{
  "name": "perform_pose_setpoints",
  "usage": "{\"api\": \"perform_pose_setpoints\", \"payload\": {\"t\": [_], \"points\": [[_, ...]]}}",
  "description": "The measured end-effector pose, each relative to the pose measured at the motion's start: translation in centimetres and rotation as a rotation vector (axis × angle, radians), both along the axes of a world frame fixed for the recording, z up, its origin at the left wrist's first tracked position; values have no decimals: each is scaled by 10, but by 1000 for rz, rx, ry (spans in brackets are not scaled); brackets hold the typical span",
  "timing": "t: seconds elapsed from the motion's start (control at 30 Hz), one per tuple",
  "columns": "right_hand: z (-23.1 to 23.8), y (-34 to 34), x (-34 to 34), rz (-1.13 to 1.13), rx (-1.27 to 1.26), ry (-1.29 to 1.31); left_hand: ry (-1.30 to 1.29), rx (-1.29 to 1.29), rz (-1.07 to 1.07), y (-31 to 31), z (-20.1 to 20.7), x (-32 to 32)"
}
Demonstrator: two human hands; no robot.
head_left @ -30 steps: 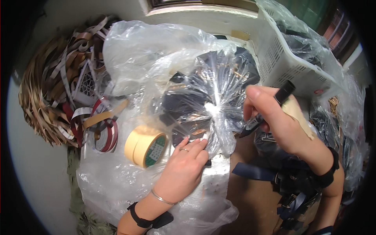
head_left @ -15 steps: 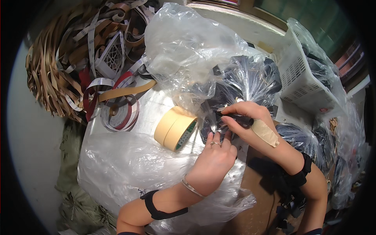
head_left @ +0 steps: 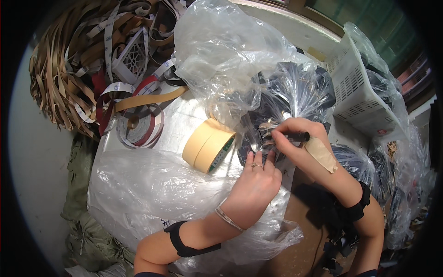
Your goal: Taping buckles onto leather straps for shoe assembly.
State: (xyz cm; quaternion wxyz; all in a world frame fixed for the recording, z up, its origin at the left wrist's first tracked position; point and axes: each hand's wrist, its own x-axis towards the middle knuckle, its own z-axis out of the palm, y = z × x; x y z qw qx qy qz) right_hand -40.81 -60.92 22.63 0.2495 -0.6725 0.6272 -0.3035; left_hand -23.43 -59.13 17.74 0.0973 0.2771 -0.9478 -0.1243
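Black marker (head_left: 299, 136), right hand (head_left: 302, 151) is gripping it; clear bag (head_left: 295, 92), is lying toward worktop's (head_left: 177, 111) right edge, left hand (head_left: 256, 189) pressing, outstretched; slack film, if slipping, may be spoiling strokes.

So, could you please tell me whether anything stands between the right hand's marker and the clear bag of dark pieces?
Nothing visible does: the right hand holds the black marker right over the clear bag. The left hand lies by the bag's near edge, and the tape rolls sit off to the left.
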Motion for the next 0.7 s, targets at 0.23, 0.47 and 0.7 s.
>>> {"api": "perform_pose_setpoints", "payload": {"t": [0.23, 0.47, 0.7], "points": [[26, 7, -9, -112, 32, -84, 2, 9, 10, 1, -4, -2], [123, 82, -119, -371, -69, -144, 47, 89, -20, -9, 4, 0], [166, 261, -249, -853, -163, -45, 24, 144, 7, -17, 33, 5]]}}
